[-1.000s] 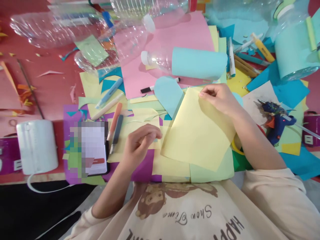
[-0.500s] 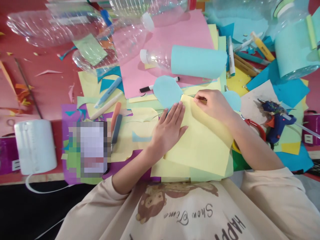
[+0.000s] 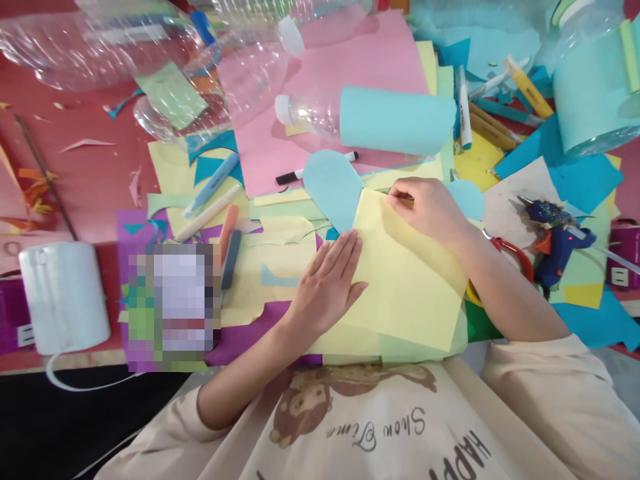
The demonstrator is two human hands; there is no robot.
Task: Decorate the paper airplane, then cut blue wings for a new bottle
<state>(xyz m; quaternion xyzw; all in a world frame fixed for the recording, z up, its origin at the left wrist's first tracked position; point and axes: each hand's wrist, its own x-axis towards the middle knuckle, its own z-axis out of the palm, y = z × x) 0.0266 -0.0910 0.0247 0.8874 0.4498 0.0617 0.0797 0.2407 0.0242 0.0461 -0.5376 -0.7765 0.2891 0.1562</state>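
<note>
A folded pale yellow paper sheet (image 3: 405, 287) lies in front of me on a heap of coloured paper. My left hand (image 3: 327, 283) lies flat on the sheet's left edge, fingers stretched out and together. My right hand (image 3: 430, 210) rests on the sheet's top corner, fingers curled and pinching the paper there. A light blue rounded paper cut-out (image 3: 333, 187) lies just above the sheet, touching its top left edge.
A plastic bottle wrapped in light blue paper (image 3: 380, 120) lies on a pink sheet (image 3: 380, 63). Clear bottles (image 3: 100, 47) at the back left. Markers (image 3: 213, 183), a blue glue gun (image 3: 553, 243), red-handled scissors (image 3: 515, 257), a white roll (image 3: 63, 297).
My left hand came off the table, moved right and laid itself flat on the yellow sheet, then slid down its left edge. The right hand pressed the top corner down.
</note>
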